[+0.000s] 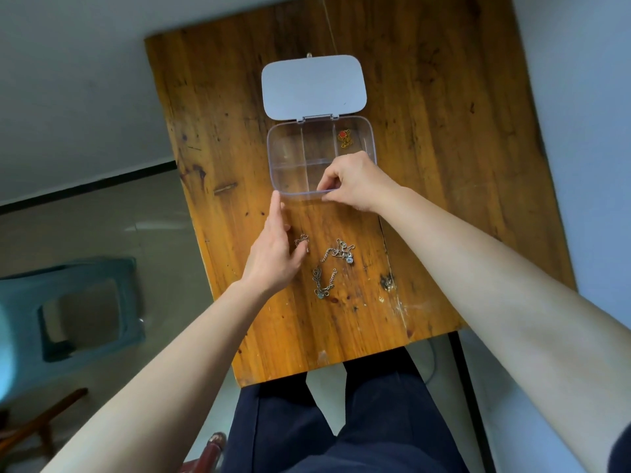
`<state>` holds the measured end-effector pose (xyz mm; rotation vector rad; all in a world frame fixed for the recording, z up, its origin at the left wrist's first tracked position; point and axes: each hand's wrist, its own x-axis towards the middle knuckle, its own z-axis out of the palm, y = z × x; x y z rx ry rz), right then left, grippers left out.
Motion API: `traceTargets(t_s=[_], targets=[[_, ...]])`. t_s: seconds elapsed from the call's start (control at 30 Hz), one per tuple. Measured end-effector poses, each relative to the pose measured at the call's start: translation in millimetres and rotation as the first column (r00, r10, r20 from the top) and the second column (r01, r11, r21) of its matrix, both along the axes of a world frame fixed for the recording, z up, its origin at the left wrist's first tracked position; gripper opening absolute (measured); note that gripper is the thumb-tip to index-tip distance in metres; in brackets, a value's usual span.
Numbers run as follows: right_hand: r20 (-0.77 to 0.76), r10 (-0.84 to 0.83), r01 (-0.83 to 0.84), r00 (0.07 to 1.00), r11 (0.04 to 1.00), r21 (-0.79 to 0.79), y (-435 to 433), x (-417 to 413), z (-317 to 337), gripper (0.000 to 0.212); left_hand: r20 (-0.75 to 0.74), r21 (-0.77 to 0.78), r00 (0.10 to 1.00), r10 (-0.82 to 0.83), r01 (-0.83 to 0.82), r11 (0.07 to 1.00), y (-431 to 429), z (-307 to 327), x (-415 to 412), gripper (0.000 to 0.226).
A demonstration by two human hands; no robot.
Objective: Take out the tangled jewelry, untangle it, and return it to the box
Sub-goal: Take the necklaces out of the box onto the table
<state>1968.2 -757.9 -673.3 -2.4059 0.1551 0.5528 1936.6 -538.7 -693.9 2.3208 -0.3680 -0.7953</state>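
Observation:
A clear plastic box (286, 155) with several compartments stands open on the wooden table, its pale lid (312, 87) folded back. A gold chain with a red pendant (345, 138) lies in the far right compartment. Three silver chains lie on the table in front of the box: a small one (302, 241), one with a stone (339, 252) and another (322, 283). My right hand (355, 182) pinches the box's near rim. My left hand (273, 254) lies flat, one fingertip touching the box's near left corner, its fingers beside the small chain.
The wooden table (426, 131) is narrow, with its near edge just above my lap. A blue plastic stool (75, 312) stands on the floor to the left. A dark knot (387, 282) marks the wood at the right of the chains.

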Motion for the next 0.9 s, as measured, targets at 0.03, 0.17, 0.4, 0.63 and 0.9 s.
traceTargets(t_s=[0.03,0.17,0.4,0.63,0.9], targets=[[-0.003,-0.018,0.018,1.0,1.0,0.02,-2.2,-0.3,0.7,0.015,-0.001,-0.014,1.0,0.01,-0.01,1.0,0.1,0.3,0.8,0.105],[0.032,-0.058,0.056,0.998,0.996,0.074,-9.1,-2.9,8.2,0.014,0.038,0.032,0.999,-0.024,0.022,0.999,0.6,-1.1,6.7,0.098],[0.113,-0.346,0.283,0.931,0.884,0.372,-5.0,-19.6,51.1,0.009,0.073,0.177,0.989,-0.126,0.112,0.978,-3.4,-1.9,5.5,0.096],[-0.09,-0.461,0.43,0.883,0.717,0.549,22.7,-89.6,46.6,0.015,0.038,0.19,0.988,-0.15,0.14,0.972,1.1,-3.0,8.0,0.107],[-0.168,-0.323,0.347,0.932,0.926,0.148,30.9,-119.7,6.0,0.031,-0.001,0.135,0.996,-0.089,0.088,0.987,3.6,-1.6,8.7,0.113]])
